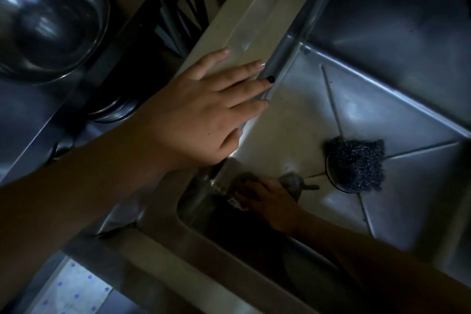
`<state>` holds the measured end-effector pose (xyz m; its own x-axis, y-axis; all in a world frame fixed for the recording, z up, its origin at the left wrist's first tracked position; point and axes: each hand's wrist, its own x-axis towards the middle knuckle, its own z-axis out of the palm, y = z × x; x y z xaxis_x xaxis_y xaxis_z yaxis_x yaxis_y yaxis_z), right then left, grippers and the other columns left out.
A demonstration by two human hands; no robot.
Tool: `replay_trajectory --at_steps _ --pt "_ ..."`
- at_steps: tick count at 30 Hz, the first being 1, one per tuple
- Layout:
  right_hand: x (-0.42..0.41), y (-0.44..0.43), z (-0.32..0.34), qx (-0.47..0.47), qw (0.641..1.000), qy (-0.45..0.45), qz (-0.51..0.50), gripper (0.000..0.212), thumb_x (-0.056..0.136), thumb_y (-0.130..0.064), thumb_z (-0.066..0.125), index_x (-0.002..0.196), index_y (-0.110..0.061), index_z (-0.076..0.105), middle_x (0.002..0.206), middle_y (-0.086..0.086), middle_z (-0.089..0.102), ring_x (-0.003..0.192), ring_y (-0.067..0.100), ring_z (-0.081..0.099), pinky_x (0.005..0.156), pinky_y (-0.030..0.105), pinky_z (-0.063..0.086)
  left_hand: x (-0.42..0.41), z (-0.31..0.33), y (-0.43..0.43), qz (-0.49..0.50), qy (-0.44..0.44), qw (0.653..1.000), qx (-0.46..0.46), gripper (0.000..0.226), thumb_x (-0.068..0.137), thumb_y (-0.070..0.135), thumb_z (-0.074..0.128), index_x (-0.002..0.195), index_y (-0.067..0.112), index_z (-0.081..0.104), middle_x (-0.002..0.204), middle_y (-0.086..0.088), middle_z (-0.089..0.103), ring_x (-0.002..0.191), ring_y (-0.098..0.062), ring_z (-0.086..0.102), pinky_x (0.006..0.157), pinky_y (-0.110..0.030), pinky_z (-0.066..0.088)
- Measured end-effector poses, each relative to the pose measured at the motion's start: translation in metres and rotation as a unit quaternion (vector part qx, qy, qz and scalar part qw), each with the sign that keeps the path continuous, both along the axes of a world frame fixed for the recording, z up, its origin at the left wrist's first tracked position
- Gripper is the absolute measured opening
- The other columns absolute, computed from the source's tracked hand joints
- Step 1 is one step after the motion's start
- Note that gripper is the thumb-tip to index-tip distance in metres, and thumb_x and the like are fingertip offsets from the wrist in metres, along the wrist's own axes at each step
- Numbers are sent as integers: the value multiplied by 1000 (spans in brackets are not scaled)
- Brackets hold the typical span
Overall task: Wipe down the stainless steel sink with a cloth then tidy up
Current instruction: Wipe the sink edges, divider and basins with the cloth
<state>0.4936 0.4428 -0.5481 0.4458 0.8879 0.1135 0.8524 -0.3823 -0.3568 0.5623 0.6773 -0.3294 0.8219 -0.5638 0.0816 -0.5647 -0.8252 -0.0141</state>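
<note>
Left grip (211, 109) flat, palm down, fingers (244, 72) straight, slightly spread, pointing up-right; thumb lies along the hand's lower edge. One nail dark-polished. Left forearm bare, comes in from lower left, wrist straight. Right grip (267, 202) lower in view, in shadow, back of hand up, fingers bent down over a cloth (291, 182) bunched under it. Right forearm bare, enters from lower right, reaching up-left. Grips apart, not touching.

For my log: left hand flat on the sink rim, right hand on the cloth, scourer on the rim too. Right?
One error: the head view shows the scourer lying in the basin, over the drain. Left hand, right hand and cloth are as you say.
</note>
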Motion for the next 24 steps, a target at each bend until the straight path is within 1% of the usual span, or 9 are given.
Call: replay_trajectory --at_steps 3,6,9,11,13,16,19,21,24 --pt "0 22 -2 19 1000 -4 13 43 84 -31 44 127 -26 43 120 6 59 92 33 63 75 38 54 1 1 1 -4 0 1000 2 45 86 27 42 126 13 55 139 -7 48 135 -23 35 111 -48 20" --pt "14 37 -2 4 999 -38 32 39 84 -34 45 121 -27 58 119 4 62 95 31 60 75 35 51 0 0 -1 1 10 1000 6 45 87 28 39 128 14 53 140 -7 47 136 -22 33 111 -49 20" --pt "25 43 0 3 1000 -21 -20 41 82 -40 46 120 -29 56 122 0 51 97 26 50 76 30 46 0 2 -1 2 4 1000 10 44 87 27 40 127 13 55 140 -7 47 136 -23 34 111 -49 22" --pt "32 42 1 -2 998 -1 -66 41 82 -38 44 119 -27 59 117 3 59 93 28 54 75 28 48 0 2 -1 1 1 1000 14 44 86 27 41 126 13 55 140 -8 47 136 -23 34 110 -49 22" --pt "48 37 -1 -38 994 -43 -95 42 81 -36 43 117 -27 62 115 7 64 94 30 48 74 31 50 0 3 -2 0 6 1000 18 45 86 27 42 126 13 54 141 -8 46 136 -23 34 110 -50 22" --pt "74 26 -1 -77 982 -74 -153 44 81 -36 42 123 -23 49 120 13 61 98 32 40 79 39 50 0 2 -2 -2 14 1000 26 46 85 28 41 127 14 55 141 -8 45 136 -24 33 110 -50 22" --pt "80 19 -1 -99 966 -72 -229 46 82 -34 41 121 -16 58 120 17 59 97 34 38 79 42 51 2 2 -1 0 11 1000 26 46 84 28 40 126 15 56 141 -8 46 135 -23 34 110 -48 21" --pt "68 17 -2 -117 955 -80 -262 47 84 -32 39 123 -14 56 120 20 58 97 35 39 80 43 51 1 2 -2 5 10 1000 22 46 84 27 40 126 15 56 141 -7 46 135 -23 35 111 -48 20" --pt "38 10 -6 -129 966 -84 -208 47 84 -32 39 128 -16 43 123 22 56 102 38 45 83 44 51 1 1 -2 8 10 1000 16 46 85 27 39 126 15 55 141 -7 46 136 -22 34 111 -48 20"
